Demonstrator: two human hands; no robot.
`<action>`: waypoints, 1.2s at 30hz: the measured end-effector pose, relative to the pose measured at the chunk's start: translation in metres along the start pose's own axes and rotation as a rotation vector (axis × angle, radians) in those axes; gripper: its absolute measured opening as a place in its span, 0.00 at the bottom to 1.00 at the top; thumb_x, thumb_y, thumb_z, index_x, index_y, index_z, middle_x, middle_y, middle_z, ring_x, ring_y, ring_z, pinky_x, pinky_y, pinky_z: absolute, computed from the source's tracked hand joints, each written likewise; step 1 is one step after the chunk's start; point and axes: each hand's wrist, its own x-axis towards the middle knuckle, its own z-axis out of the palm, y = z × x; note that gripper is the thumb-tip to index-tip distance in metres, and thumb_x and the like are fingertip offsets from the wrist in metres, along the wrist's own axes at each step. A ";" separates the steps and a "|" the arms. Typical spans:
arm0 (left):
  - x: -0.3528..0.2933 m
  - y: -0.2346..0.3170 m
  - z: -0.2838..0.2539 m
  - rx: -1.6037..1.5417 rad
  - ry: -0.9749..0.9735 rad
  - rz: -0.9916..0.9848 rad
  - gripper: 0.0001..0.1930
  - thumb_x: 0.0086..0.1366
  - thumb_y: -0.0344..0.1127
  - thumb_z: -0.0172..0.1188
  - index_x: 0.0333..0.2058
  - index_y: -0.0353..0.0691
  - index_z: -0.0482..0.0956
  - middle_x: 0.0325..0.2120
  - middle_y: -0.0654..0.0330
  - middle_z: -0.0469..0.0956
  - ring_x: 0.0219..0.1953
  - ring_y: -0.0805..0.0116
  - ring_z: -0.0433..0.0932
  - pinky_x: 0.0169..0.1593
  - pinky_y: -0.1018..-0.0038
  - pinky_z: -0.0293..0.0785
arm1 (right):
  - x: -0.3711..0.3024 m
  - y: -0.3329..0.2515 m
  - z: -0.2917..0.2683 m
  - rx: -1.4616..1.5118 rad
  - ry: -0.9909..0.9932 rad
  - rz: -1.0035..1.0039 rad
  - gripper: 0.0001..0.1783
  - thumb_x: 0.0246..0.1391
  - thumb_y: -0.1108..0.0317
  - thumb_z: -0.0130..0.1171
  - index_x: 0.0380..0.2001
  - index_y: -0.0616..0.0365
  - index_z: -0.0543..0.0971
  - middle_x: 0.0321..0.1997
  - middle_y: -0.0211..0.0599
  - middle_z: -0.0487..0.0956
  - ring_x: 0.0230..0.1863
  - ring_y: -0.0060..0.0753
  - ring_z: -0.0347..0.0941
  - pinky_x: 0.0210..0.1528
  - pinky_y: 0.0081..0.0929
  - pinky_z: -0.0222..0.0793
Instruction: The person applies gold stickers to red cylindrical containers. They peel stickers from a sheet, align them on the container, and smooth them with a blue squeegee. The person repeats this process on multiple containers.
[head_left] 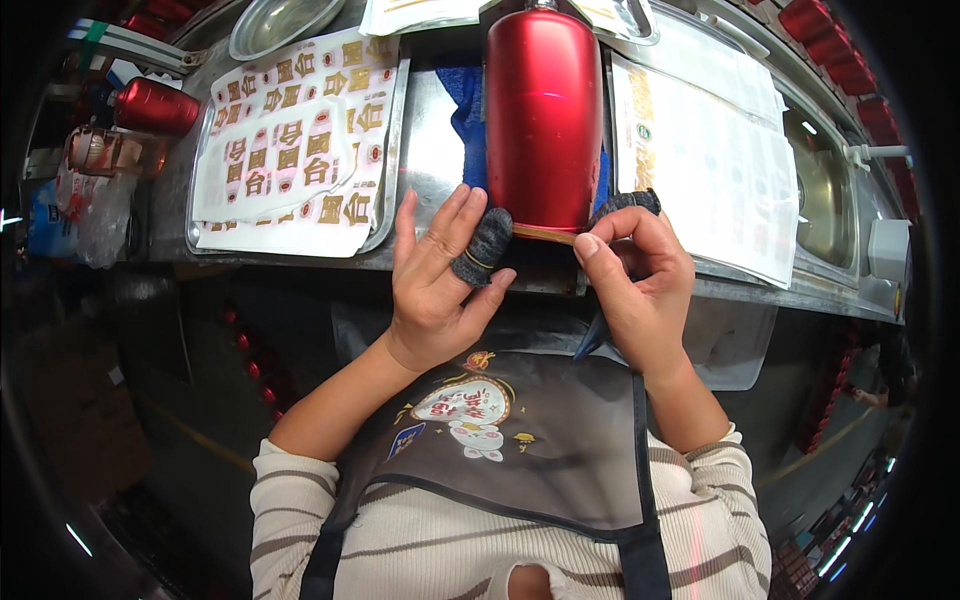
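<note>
A glossy red bottle (543,120) lies with its neck away from me and its base toward me. Along the base edge runs a thin gold-coloured strip (545,234). The thumb and forefinger of my right hand (645,275) pinch the strip's right end. A dark pointed thing (592,338) shows below that hand; I cannot make out what it is. My left hand (440,270) has its fingers spread, and the tip of its forefinger, in a dark grey finger cover (484,246), touches or nearly touches the strip's left end. Another dark finger cover (628,204) is on my right hand.
Left of the bottle, a metal tray (385,225) carries sheets of gold-and-red stickers (290,150). Mostly white sheets (700,170) lie to the right, beside a metal basin (825,180). Blue cloth (462,110) sits under the bottle. Another red bottle (157,106) lies far left.
</note>
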 end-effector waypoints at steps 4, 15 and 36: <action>0.002 -0.001 -0.001 0.046 -0.016 0.030 0.19 0.52 0.29 0.69 0.44 0.33 0.82 0.59 0.44 0.73 0.63 0.46 0.70 0.66 0.38 0.47 | 0.004 0.007 0.005 0.065 0.080 -0.039 0.05 0.50 0.72 0.67 0.27 0.59 0.79 0.23 0.22 0.66 0.20 0.11 0.55 0.23 0.15 0.49; 0.008 0.005 -0.002 0.140 -0.052 0.093 0.18 0.52 0.31 0.69 0.43 0.37 0.83 0.60 0.46 0.72 0.64 0.46 0.69 0.65 0.35 0.45 | 0.008 0.009 0.005 0.034 0.085 -0.058 0.05 0.49 0.71 0.67 0.25 0.58 0.79 0.20 0.24 0.66 0.22 0.17 0.56 0.25 0.20 0.52; 0.040 0.005 0.016 0.027 0.083 0.029 0.29 0.49 0.30 0.73 0.53 0.31 0.78 0.61 0.42 0.70 0.61 0.44 0.72 0.65 0.39 0.55 | 0.003 0.019 0.002 0.256 -0.003 0.064 0.13 0.53 0.79 0.58 0.43 0.64 0.72 0.33 0.30 0.71 0.19 0.10 0.62 0.22 0.13 0.56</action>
